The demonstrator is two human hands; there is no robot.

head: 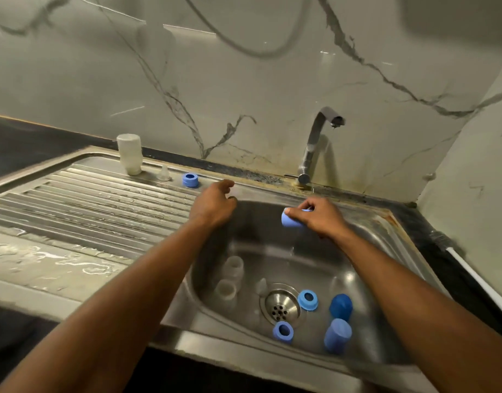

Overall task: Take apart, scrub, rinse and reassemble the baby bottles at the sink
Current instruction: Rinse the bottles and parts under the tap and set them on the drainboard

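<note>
Now your right hand (319, 218) pinches a pale blue cap (290, 219) over the back of the sink (366, 234), fingers curled round it, while your left hand (215, 204) hovers loose and holding nothing near the basin's left rim, just short of the blue ring (190, 180) on the drainboard (82, 199). The step looks like setting this cap out with the parts already lined up there: the upturned bottle (129, 153), the clear teat (163, 174) and that ring. No water shows at the tap (317, 143), so if the cap is not yet rinsed, run it under first and turn it so the inside flushes. Then stand it mouth down beside the ring, apart from it, so it drains and does not roll down the wet ribs. Keep it off the grimy seam along the wall. Use your free left hand to steady the ring if you crowd it. Plenty waits in the basin: two clear bottles (232, 279) lying at the left, a teat (261, 286) by the drain (281, 306), two rings (308, 300) and two more caps (338, 334) at the right. No brand, label or writing can be read on any part.
</note>
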